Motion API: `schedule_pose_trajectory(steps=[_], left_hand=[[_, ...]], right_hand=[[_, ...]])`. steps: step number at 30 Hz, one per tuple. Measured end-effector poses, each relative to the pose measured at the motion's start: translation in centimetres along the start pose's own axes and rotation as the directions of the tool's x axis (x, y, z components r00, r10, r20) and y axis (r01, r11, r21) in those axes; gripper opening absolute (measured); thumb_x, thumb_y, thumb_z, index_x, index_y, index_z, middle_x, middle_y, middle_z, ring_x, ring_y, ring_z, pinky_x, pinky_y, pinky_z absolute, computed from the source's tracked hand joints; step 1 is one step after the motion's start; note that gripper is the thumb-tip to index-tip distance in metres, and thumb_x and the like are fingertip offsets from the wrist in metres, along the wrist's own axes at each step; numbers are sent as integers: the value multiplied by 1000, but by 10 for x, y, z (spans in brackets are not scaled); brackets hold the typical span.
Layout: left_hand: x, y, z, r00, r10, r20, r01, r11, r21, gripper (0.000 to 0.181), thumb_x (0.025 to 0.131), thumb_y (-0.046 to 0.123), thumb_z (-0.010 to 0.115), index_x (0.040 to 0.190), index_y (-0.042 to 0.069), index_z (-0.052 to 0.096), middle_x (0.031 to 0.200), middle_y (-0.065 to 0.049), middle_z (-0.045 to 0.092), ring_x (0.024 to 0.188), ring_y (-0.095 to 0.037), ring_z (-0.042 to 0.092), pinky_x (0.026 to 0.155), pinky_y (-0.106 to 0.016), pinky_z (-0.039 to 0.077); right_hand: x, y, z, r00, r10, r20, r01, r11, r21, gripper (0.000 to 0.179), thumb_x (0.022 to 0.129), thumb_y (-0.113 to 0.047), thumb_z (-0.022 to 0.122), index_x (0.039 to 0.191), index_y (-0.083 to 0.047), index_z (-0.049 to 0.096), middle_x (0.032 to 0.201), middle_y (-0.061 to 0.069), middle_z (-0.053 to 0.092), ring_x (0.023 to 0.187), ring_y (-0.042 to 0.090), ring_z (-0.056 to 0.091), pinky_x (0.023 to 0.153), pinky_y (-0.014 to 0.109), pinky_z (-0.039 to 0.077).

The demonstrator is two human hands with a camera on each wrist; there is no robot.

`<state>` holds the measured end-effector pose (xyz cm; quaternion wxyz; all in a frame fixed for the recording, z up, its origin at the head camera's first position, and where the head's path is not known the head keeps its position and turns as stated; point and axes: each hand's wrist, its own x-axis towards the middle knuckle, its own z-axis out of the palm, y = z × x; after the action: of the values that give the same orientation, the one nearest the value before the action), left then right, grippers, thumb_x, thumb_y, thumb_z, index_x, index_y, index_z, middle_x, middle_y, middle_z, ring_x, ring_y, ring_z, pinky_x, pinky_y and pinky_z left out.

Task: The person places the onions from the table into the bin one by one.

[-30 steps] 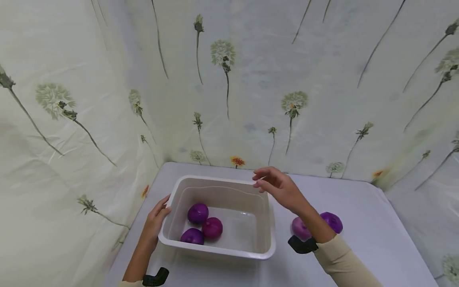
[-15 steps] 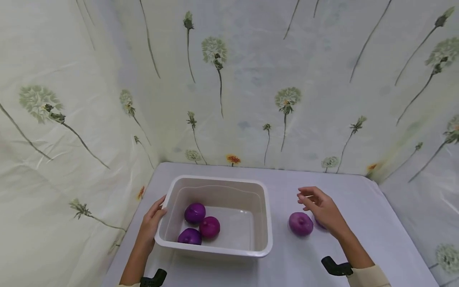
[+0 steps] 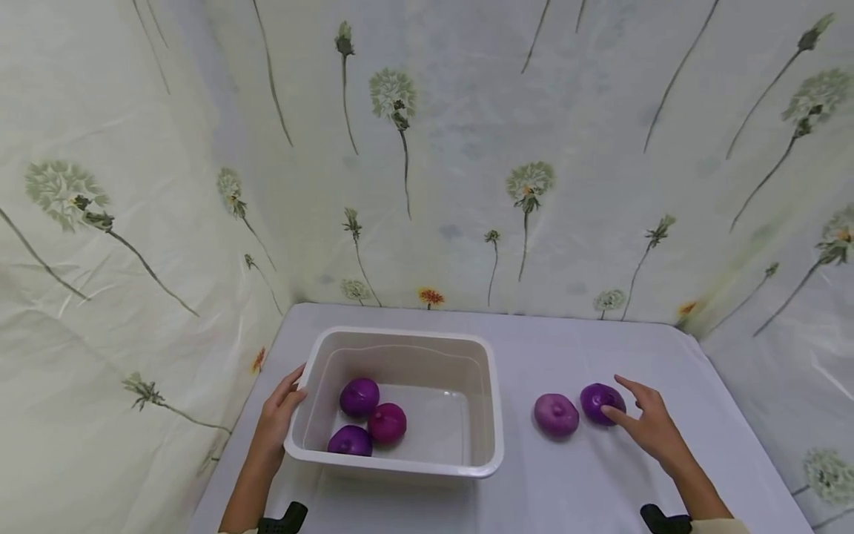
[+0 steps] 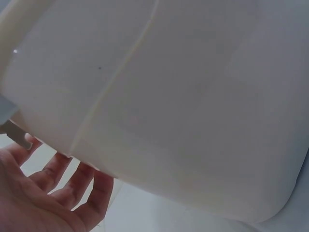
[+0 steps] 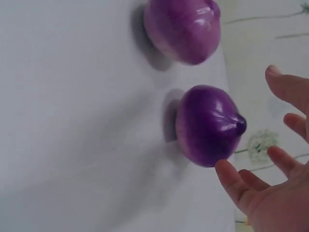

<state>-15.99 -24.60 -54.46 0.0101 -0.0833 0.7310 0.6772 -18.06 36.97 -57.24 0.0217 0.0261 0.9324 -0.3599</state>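
Note:
A white plastic tub (image 3: 460, 472) holds three purple onions, one of them a redder onion (image 3: 387, 423). My left hand (image 3: 275, 419) grips the tub's left rim; in the left wrist view its bent fingers (image 4: 99, 200) lie against the tub's edge. To the right of the tub, a dark purple onion (image 3: 594, 400) and a lighter purple onion (image 3: 557, 415) sit side by side on the table. My right hand (image 3: 650, 424) is at the dark one, thumb and fingers spread wide. In the right wrist view a fingertip (image 5: 223, 166) is right at that onion's side.
A white cloth covers the table (image 3: 527, 504). Behind it and along both sides hangs a pale curtain (image 3: 454, 185) printed with dandelions. The lighter onion lies between the tub and the dark onion.
My right hand has moved from over the tub's right rim, across the lighter onion, down to the dark onion, its fingers spreading. The left hand stays on the tub; the head view shifts slightly.

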Motion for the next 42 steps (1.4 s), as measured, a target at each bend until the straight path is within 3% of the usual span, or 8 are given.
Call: schedule_pose_trajectory(steps=[4, 8, 17, 23, 30, 35, 39, 42], left_hand=[[0, -1, 0, 1000, 0, 6, 0, 1000, -10, 45, 106, 25, 46, 151, 24, 44, 139, -17, 52, 112, -22, 60, 86, -38, 54], [-1, -2, 0, 1000, -4, 7, 4, 1000, -11, 45, 106, 25, 47, 151, 23, 44, 139, -17, 52, 111, -21, 60, 86, -37, 54], [1, -1, 1, 1000, -1, 2, 2, 1000, -11, 46, 105, 25, 48, 150, 23, 45, 141, -17, 52, 114, -26, 59, 86, -39, 54], [-1, -1, 0, 1000, 6, 3, -6, 1000, -13, 45, 106, 24, 47, 151, 23, 44, 142, -17, 52, 117, -31, 57, 88, -41, 54], [0, -1, 1, 1000, 0, -6, 0, 1000, -12, 45, 105, 24, 48, 150, 23, 45, 141, -18, 52, 116, -30, 59, 87, -42, 55], [0, -1, 1, 1000, -1, -11, 1, 1000, -13, 45, 105, 23, 47, 150, 22, 46, 138, -19, 53, 113, -29, 59, 86, -40, 55], [0, -1, 1, 1000, 9, -2, -9, 1000, -14, 45, 105, 23, 48, 150, 21, 46, 137, -19, 53, 113, -29, 59, 86, -40, 55], [0, 0, 0, 1000, 11, -11, -11, 1000, -3, 45, 105, 24, 48, 150, 22, 45, 138, -18, 53, 113, -28, 59, 86, -39, 55]], right_hand=[[3, 10, 13, 1000, 21, 22, -22, 999, 31, 89, 95, -44, 65, 157, 0, 20, 152, 41, 14, 131, 58, 30, 101, 70, 34], [6, 21, 26, 1000, 7, -8, -6, 1000, 5, 85, 95, -42, 66, 154, 3, 26, 148, 42, 19, 131, 59, 30, 102, 71, 32], [13, 32, 43, 986, -55, -160, 55, 998, -6, 66, 91, -23, 73, 141, 10, 44, 139, 42, 38, 129, 59, 36, 101, 71, 34], [19, 32, 47, 978, -72, -194, 69, 997, -18, 62, 90, -17, 74, 138, 8, 44, 135, 42, 40, 127, 59, 36, 101, 72, 31], [24, 31, 51, 986, 17, -168, -13, 1000, 25, 69, 92, -24, 72, 144, 4, 37, 140, 41, 34, 132, 59, 32, 104, 73, 30], [28, 29, 52, 983, 20, -185, -17, 1000, 18, 67, 91, -23, 72, 143, 5, 39, 138, 42, 34, 129, 59, 34, 102, 73, 32], [27, 24, 46, 977, 34, -210, -32, 999, 15, 67, 93, -26, 71, 144, 3, 39, 139, 40, 32, 127, 58, 36, 99, 74, 34], [29, 15, 38, 972, 0, -235, 3, 1000, 13, 67, 93, -29, 70, 144, 2, 39, 140, 39, 33, 128, 57, 35, 97, 75, 35]])
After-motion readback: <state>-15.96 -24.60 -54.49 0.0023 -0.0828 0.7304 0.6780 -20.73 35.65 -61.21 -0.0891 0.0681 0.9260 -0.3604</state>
